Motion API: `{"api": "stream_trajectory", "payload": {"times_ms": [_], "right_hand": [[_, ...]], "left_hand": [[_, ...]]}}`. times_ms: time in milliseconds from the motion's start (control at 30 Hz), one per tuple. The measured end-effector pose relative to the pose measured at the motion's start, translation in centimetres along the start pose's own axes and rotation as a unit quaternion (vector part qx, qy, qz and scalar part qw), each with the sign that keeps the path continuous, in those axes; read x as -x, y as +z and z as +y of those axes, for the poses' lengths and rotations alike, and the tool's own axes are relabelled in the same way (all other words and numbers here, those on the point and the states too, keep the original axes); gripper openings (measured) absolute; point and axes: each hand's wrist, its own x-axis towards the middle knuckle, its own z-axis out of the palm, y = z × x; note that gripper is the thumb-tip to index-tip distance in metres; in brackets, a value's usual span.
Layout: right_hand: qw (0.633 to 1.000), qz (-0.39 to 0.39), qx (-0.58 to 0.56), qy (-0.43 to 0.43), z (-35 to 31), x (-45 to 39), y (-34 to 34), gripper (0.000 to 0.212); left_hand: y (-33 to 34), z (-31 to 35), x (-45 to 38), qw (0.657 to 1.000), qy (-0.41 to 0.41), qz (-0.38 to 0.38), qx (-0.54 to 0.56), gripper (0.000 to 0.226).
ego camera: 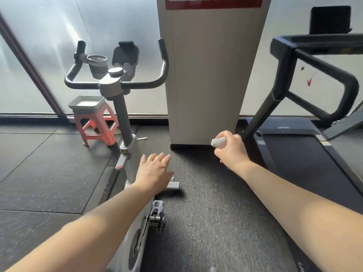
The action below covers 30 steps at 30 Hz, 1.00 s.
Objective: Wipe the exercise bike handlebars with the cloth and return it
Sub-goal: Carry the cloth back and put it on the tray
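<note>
Cloth in hand, short of the handlebars (117, 83)
Right hand (231, 150) fingers grip the grey cloth (219, 143); left hand (155, 172) fingers spread open, empty.

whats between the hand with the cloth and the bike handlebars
In the head view, only the beige pillar intrudes between the right hand, gripping the cloth, and the handlebars.

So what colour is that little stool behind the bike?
The stool is coral pink with a grey tray on top, seen in the head view.

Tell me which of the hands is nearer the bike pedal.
Left. The left hand hovers open just above the pedal, beside the bike frame. The right hand, closed on the cloth, is farther off toward the treadmill.
</note>
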Motion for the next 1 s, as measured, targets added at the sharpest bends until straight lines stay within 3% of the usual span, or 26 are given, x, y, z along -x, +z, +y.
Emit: {"api": "stream_trajectory", "payload": {"times_ms": [167, 400, 833, 1000], "right_hand": [[1.0, -0.006, 0.01, 0.006, 0.9, 4.8, -0.4, 0.025], [0.998, 0.007, 0.008, -0.057, 1.6, 9.3, -2.3, 0.021], [0.991, -0.077, 0.011, -0.112, 4.9, 21.3, -5.7, 0.022], [0.987, -0.094, 0.032, -0.125, 4.0, 25.7, -5.3, 0.024]], "left_hand": [[0.0, 0.4, 4.7, 1.0, 0.004, -0.009, -0.015, 0.061], [-0.8, 1.6, 11.3, 0.999, -0.023, 0.011, -0.022, 0.061], [-0.3, 7.8, 27.9, 0.992, -0.123, -0.03, 0.003, 0.059], [-0.7, 7.9, 33.7, 0.99, -0.136, -0.011, -0.023, 0.063]]}}
